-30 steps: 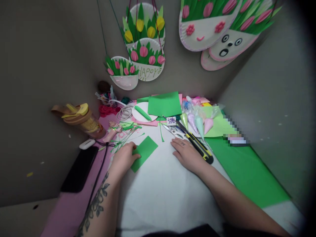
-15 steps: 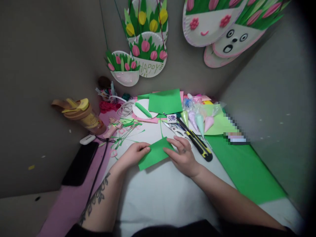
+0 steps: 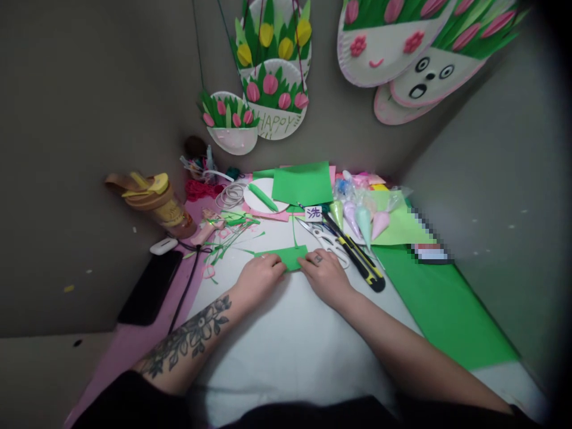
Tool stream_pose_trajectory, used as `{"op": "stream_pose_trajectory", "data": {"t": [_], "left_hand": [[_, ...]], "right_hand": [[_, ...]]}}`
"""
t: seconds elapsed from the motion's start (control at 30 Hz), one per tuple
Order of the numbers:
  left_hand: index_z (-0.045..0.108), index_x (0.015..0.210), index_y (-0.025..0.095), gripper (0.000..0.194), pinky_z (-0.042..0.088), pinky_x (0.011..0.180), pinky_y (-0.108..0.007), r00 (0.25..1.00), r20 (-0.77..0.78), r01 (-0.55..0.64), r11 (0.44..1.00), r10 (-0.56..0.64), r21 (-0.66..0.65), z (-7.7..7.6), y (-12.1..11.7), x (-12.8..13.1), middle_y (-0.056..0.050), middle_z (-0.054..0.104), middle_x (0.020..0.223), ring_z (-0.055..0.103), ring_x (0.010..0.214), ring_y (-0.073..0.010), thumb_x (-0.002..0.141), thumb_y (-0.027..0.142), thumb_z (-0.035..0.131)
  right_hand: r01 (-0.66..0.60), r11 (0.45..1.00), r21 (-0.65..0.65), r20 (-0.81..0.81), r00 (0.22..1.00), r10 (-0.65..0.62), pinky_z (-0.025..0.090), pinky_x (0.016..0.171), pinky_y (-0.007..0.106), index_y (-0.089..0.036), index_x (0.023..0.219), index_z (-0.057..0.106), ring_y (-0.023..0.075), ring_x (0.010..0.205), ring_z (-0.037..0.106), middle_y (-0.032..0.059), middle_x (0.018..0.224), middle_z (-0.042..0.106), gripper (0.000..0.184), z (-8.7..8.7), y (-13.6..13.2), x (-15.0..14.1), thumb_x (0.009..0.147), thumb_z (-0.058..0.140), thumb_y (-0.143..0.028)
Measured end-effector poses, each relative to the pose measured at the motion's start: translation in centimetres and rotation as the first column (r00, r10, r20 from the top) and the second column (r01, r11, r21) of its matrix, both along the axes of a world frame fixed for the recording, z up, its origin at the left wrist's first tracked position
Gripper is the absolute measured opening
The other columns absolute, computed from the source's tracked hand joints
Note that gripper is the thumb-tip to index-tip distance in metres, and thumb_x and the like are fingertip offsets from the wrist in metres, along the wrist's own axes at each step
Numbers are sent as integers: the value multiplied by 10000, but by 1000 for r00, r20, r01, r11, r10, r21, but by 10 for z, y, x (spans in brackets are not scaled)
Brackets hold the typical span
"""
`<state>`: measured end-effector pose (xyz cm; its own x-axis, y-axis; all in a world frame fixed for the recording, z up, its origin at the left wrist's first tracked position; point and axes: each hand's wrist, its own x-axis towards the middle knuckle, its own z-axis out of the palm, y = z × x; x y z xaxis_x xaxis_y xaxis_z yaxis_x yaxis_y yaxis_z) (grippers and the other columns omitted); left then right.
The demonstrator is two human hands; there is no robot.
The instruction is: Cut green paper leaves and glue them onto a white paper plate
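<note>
Since the last frame, the green paper (image 3: pixel 292 255) has turned from a slant to nearly crosswise, and the hands have drawn closer together. I have the left hand (image 3: pixel 263 275) gripping its near edge and the right hand (image 3: pixel 327 275) gripping near its right end, so neither is clearly nearer. From both, the paper lies forward and inward, long axis left to right. Just past the right hand lie scissors (image 3: pixel 329 241), then a cutter (image 3: pixel 357 256), on the bench (image 3: pixel 290 339).

White tabletop (image 3: pixel 286 339) beneath scissors (image 3: pixel 328 239), cutter (image 3: pixel 357 255), large green sheet (image 3: pixel 451 313).
</note>
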<state>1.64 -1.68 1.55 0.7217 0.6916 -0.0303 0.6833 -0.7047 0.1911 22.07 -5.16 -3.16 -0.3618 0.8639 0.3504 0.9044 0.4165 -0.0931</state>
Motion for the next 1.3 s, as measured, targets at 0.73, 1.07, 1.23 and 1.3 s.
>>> {"op": "stream_pose_trajectory", "data": {"t": [0.73, 1.07, 1.23, 1.3], "left_hand": [[657, 875, 183, 224, 452, 773, -309, 990, 83, -103, 987, 114, -125, -16, 15, -16, -63, 642, 881, 588, 868, -203, 930, 256, 453], [611, 855, 186, 240, 444, 772, -314, 988, -7, -153, 986, 153, -71, -20, 13, -10, -67, 632, 887, 586, 869, -205, 940, 286, 410], [615, 858, 181, 232, 445, 777, -323, 984, -37, -178, 983, 177, -42, -22, 14, -7, -71, 628, 885, 587, 897, -217, 930, 283, 419], [619, 862, 178, 227, 448, 776, -320, 979, -51, -199, 979, 198, -31, -22, 14, -5, -74, 629, 891, 589, 904, -217, 926, 274, 424]], "right_hand": [[-86, 976, -200, -268, 963, 30, 415, 722, 329, -180, 784, 605, 220, 792, 520, 63, 766, 604, 126, 4, 16, -14, 878, 522, -165], [-72, 964, -255, -288, 957, -5, 393, 713, 319, -184, 748, 583, 215, 775, 504, 54, 734, 580, 152, 5, 18, -12, 873, 500, -168], [9, 960, -280, -184, 981, -63, 381, 761, 330, -187, 736, 583, 210, 759, 495, 52, 740, 587, 178, 6, 19, -16, 882, 483, -172], [46, 955, -293, -131, 987, -88, 370, 747, 326, -189, 733, 582, 213, 768, 494, 54, 751, 594, 185, 8, 19, -18, 885, 475, -178]]}}
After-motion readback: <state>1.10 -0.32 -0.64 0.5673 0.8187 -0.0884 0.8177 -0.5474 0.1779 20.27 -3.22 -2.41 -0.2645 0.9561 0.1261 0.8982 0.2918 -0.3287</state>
